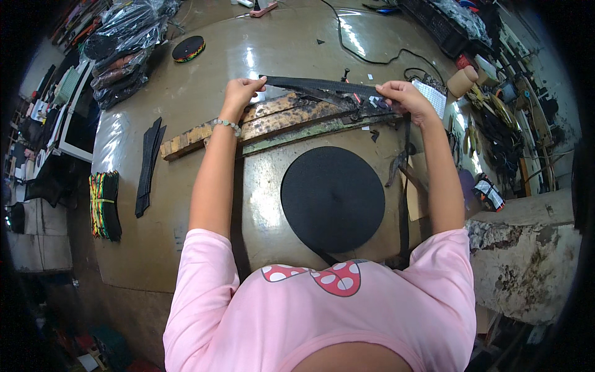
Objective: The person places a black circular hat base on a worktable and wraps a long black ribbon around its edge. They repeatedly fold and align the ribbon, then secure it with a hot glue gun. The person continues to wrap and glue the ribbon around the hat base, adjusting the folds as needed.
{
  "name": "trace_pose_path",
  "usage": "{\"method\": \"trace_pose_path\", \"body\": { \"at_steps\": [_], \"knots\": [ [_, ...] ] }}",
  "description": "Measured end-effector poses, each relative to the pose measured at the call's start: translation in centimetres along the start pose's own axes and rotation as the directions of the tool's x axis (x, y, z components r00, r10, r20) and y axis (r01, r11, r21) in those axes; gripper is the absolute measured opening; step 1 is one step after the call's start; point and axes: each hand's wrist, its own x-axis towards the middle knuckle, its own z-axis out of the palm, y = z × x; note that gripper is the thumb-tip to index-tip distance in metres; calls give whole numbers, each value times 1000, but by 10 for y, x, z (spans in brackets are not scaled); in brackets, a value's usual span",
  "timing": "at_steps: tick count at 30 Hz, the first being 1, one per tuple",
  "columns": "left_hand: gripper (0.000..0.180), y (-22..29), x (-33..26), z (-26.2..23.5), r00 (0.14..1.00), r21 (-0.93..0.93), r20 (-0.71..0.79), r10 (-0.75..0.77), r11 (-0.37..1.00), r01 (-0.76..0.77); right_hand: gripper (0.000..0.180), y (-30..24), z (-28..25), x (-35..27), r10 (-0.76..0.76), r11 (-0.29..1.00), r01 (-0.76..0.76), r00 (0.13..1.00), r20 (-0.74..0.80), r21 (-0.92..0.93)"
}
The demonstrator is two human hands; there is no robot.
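The left hand (243, 96) and right hand (409, 101) pinch a black strap (319, 84) taut, fingertips closed. Black strips (147, 170) appear already cut; the thick roll (333, 198) stays wound.

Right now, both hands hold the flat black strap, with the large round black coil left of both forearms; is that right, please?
Not quite: the head view shows the black coil between the forearms; the left hand and right hand hold the strap.
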Motion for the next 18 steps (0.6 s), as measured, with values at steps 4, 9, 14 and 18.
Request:
{"method": "trace_pose_path", "body": {
  "at_steps": [4,9,14,18],
  "knots": [
    [32,0,0,0,1000,25,-9,-17,1000,17,21,35,-1,15,155,986,-160,981,113,42],
    [33,-1,-1,1,999,63,-34,32,998,-30,18,58,3,26,199,975,-212,964,178,61],
    [32,-1,-4,2,994,-34,-33,101,994,-102,19,15,8,7,203,946,-229,970,-132,-229],
    [36,-1,-11,-7,987,-222,124,98,973,-68,24,-48,40,9,-385,905,328,901,-198,-270]
  ]
}}
